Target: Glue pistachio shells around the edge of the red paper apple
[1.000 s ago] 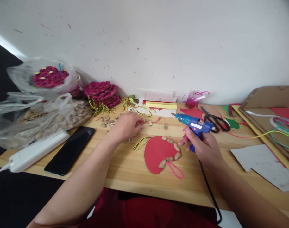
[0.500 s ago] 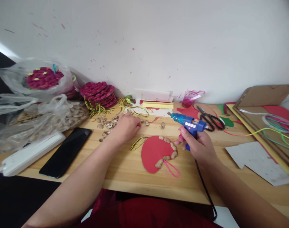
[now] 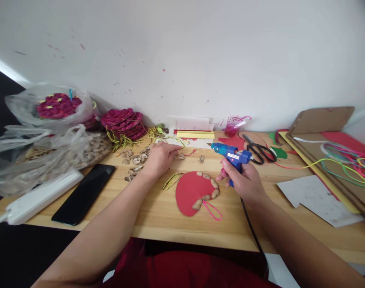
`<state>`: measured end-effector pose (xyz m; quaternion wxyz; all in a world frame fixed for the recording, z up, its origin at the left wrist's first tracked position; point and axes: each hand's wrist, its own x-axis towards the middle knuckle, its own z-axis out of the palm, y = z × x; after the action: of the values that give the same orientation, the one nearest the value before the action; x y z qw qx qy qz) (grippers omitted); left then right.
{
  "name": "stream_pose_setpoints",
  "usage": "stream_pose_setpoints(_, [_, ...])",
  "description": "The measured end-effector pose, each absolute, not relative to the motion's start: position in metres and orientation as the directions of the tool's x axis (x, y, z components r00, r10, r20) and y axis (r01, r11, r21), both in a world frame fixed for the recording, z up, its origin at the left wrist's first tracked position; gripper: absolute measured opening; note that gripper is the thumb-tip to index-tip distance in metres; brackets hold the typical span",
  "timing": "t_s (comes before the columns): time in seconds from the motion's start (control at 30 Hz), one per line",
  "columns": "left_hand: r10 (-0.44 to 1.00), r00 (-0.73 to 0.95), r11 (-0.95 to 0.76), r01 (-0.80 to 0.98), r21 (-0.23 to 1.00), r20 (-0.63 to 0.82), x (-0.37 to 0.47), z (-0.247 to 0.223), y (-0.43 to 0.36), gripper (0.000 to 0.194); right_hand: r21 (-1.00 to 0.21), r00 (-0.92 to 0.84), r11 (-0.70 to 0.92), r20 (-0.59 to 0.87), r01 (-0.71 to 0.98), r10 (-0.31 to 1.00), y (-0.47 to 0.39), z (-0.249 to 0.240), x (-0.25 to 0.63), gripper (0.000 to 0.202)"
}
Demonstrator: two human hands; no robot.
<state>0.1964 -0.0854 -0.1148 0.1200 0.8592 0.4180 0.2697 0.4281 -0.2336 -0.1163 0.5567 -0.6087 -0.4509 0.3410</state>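
My right hand (image 3: 245, 180) is wrapped round the handle of a blue hot glue gun (image 3: 233, 155), whose nozzle points left above the table. My left hand (image 3: 162, 158) rests over the loose peanut shells (image 3: 137, 160), its index finger stretched to the right toward a shell (image 3: 181, 156). I see nothing held in it, though its underside is hidden. Between the hands lies a red rounded card (image 3: 190, 196) with several peanut shells along its right edge. A pink loop (image 3: 212, 210) sticks out from the card at the lower right, and a yellow-green tassel (image 3: 171, 182) at the upper left.
Black scissors (image 3: 260, 150) and a stained plastic cup (image 3: 233, 126) stand beyond the glue gun. Left are a phone (image 3: 83, 194), a white power strip (image 3: 44, 196) and a plastic bag of shells (image 3: 92, 148). Cardboard (image 3: 323, 122) and coloured cords (image 3: 347, 160) lie at the right.
The view has shifted slightly. My left index finger is now stretched out further to the right over the shells. My right hand still holds the glue gun beside the card.
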Motion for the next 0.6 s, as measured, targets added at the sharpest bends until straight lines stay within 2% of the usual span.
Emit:
stream_pose_setpoints(0.13, [0.791,0.513,-0.607,0.598,0.523,0.333,0.191,-0.111,-0.085,0.024,-0.982,0.357,0.027,0.093,0.186,0.930,-0.233,-0.118,0.429,0.040])
stream_pose_setpoints(0.37, [0.776,0.594,-0.627,0.690,0.361,0.212,0.190,-0.104,-0.092,0.016,-0.982,0.360,0.017,0.084,0.187,0.929,-0.233,-0.117,0.430,0.039])
stream_pose_setpoints(0.47, [0.749,0.628,-0.660,0.679,0.323,0.209,0.199,-0.110,-0.096,0.015,-0.980,0.364,0.006,0.079,0.197,0.928,-0.233,-0.117,0.429,0.040])
stream_pose_setpoints(0.6, [0.713,0.640,-0.700,0.636,0.325,0.286,0.210,-0.117,-0.100,0.034,-0.978,0.362,-0.005,0.073,0.210,0.929,-0.232,-0.115,0.429,0.042])
